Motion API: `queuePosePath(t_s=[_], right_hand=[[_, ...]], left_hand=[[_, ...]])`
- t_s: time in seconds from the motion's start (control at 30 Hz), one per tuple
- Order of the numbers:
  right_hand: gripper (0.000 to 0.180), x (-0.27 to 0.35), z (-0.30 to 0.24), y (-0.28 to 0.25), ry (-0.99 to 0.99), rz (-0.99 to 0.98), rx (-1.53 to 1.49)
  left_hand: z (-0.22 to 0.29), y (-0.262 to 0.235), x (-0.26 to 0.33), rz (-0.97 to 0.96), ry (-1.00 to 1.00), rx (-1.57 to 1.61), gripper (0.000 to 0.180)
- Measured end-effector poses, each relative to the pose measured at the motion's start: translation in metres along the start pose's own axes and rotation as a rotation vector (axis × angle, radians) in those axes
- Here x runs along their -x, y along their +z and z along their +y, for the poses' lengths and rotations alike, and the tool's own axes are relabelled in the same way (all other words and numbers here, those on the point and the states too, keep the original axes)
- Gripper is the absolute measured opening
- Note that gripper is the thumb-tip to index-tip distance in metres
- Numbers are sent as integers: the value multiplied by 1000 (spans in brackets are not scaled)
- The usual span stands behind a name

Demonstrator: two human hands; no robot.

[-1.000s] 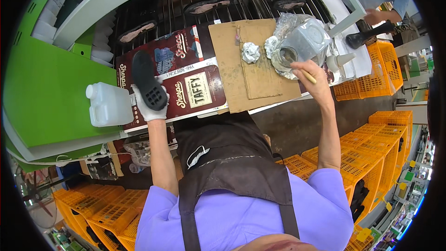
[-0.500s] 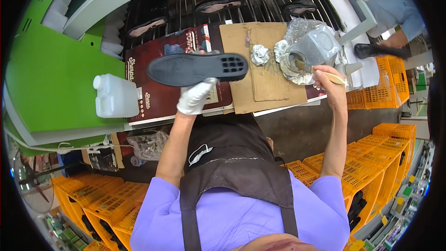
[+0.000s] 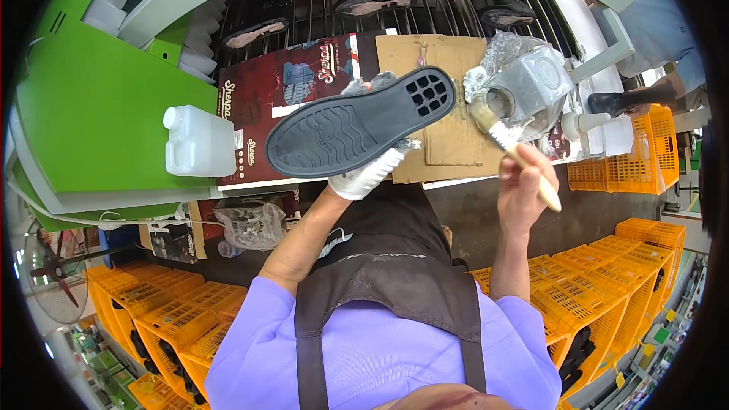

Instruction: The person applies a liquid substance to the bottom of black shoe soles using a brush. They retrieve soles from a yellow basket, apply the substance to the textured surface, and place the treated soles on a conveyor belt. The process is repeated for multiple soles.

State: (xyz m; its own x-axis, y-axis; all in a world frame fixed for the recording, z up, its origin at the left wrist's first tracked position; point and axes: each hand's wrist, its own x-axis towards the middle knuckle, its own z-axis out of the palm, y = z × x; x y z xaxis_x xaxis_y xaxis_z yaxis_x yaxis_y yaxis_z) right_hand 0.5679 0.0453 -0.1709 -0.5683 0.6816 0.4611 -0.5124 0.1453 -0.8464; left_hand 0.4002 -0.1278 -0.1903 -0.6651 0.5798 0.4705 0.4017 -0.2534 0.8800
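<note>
A black shoe sole (image 3: pixel 326 137) is gripped by my left hand (image 3: pixel 366 176), which wears a white glove with fingers wrapped under it. The sole's ridged bottom faces up, and its gridded heel points up and right. My right hand (image 3: pixel 525 186), bare, is closed around the pale handle of a paintbrush (image 3: pixel 504 137). The bristles point up and left, near the mouth of a clear plastic jug (image 3: pixel 541 76) that lies in crumpled plastic film. Below the sole, a flattened cardboard sheet (image 3: pixel 456 137) and a dark red printed board (image 3: pixel 254 83) cover the bench.
A white plastic jug (image 3: pixel 201 144) stands at the left by a green machine (image 3: pixel 99 114). Black boots (image 3: pixel 376 0) stand on rollers at the back. A white squeeze bottle (image 3: pixel 581 123) sits right of the film. Orange crates (image 3: pixel 623 156) are to the right, where another person holds a black boot (image 3: pixel 626 99).
The sole has come nearer, swung heel-up and shifted right. My right hand has drawn the brush out of the jug's mouth, down toward me. The whole view has shifted slightly.
</note>
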Motion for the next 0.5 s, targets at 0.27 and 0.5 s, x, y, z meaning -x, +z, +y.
queuePosePath(t_s=[0.27, 0.5], right_hand=[[43, 4, -12, 48, -219, -166, 243], [53, -3, -9, 57, -396, -212, 460]], left_hand=[[9, 5, 12, -77, 58, -270, 39], [15, 7, 12, -125, -46, -210, 51]])
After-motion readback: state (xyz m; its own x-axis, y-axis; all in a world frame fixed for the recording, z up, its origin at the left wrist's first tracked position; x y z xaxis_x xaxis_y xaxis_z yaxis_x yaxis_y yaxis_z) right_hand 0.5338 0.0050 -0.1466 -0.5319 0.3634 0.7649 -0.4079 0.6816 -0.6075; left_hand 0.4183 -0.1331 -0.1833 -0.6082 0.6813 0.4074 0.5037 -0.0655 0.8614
